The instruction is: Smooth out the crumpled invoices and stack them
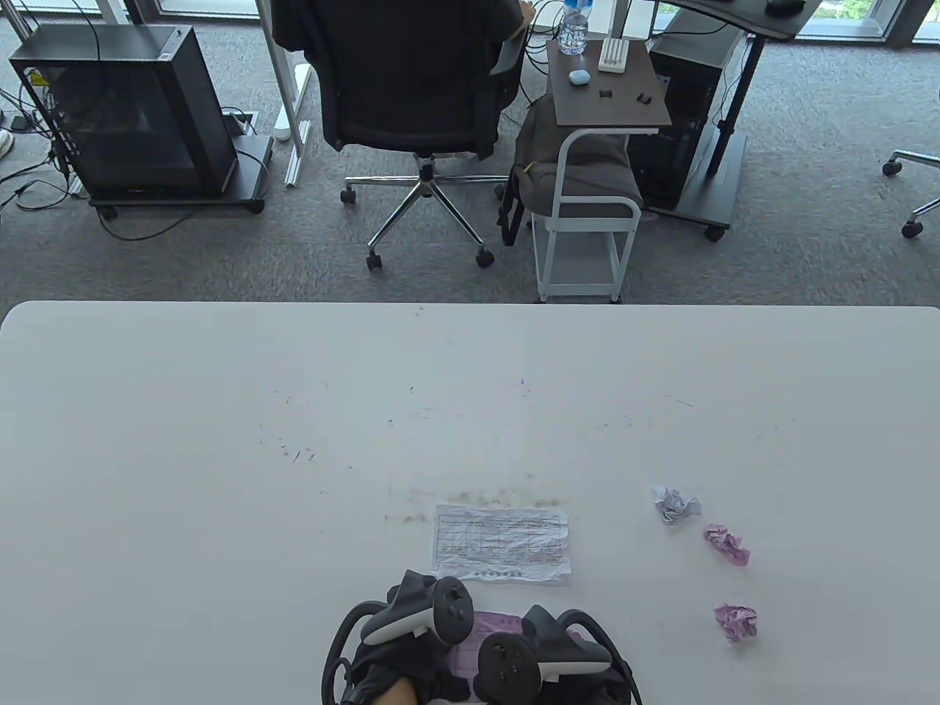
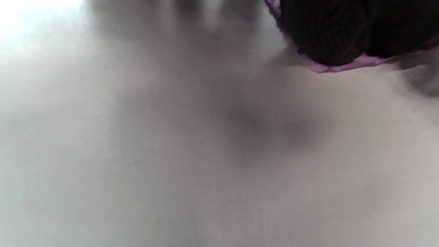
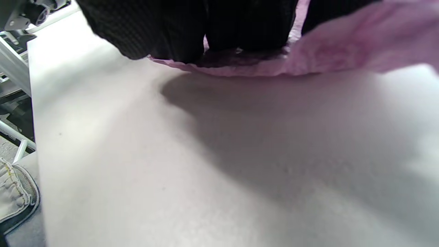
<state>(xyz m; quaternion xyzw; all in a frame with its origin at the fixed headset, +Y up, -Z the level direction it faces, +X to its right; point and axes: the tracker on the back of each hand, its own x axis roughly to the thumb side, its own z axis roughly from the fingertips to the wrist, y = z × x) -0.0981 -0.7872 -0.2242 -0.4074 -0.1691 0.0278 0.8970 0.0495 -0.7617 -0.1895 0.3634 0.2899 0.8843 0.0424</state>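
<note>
While side by side, both hands press pink invoice [image 1: 493, 637] | left hand [image 1: 411, 624] flat | right hand [image 1: 547, 650] flat

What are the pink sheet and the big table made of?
The pink sheet under the hands looks like thin matte paper: it wrinkles and bends at the edge. The table seems to be smooth white plastic or laminate, faintly shiny with small scuff marks; I cannot tell which.

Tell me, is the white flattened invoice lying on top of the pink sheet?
No, the white flattened invoice lies alone on the table, beyond the pink sheet under both hands.
</note>
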